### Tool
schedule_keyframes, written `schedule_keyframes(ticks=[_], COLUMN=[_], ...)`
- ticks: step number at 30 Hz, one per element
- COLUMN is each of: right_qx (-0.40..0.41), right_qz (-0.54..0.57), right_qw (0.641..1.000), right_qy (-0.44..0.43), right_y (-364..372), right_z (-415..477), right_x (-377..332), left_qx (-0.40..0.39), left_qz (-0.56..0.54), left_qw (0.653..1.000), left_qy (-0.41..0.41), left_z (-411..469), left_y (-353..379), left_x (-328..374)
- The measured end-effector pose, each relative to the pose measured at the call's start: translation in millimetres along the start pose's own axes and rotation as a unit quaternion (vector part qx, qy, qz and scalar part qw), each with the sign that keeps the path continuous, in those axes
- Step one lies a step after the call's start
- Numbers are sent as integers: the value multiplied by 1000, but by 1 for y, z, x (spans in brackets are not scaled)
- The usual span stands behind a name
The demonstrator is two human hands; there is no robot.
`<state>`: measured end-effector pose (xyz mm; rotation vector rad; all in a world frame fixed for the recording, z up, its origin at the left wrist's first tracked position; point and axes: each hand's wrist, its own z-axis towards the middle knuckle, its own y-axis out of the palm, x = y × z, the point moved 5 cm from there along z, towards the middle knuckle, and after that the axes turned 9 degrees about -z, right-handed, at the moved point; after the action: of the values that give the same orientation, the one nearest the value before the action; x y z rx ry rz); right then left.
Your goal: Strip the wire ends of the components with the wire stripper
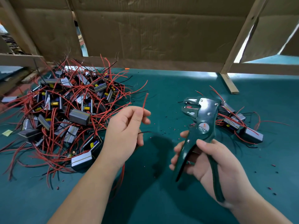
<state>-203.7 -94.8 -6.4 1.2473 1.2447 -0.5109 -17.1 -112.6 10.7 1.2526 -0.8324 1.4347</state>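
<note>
My left hand pinches a thin red wire between thumb and forefinger, its free end pointing up. A black wire also sticks out of that hand; the component they belong to is hidden under my palm. My right hand grips the dark green wire stripper by its handles, jaws apart and aimed up and left, a short way right of the red wire. A big pile of boxy grey components with red and black leads lies to the left. A smaller group of components lies behind the stripper.
The work surface is a teal mat dotted with small bits of cut insulation. Cardboard panels on a wooden frame close off the back. A wooden post stands at the back right.
</note>
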Motion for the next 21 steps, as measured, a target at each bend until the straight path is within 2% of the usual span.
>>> schedule_keyframes(ticks=[4,9,12,21], right_qx=[10,-96,-138,-137], right_qz=[4,-5,-17,-57], right_qw=[999,993,988,987], right_qy=[48,65,64,56], right_y=[-9,5,10,9], right_z=[5,0,-4,-7], right_x=[2,2,3,5], left_qx=[-32,-16,-7,18], left_qz=[-3,20,-18,-27], left_qw=[999,999,999,998], left_qy=[-1,32,31,61], left_z=[-1,-2,-2,-4], left_y=[3,2,2,-2], left_x=[0,1,5,12])
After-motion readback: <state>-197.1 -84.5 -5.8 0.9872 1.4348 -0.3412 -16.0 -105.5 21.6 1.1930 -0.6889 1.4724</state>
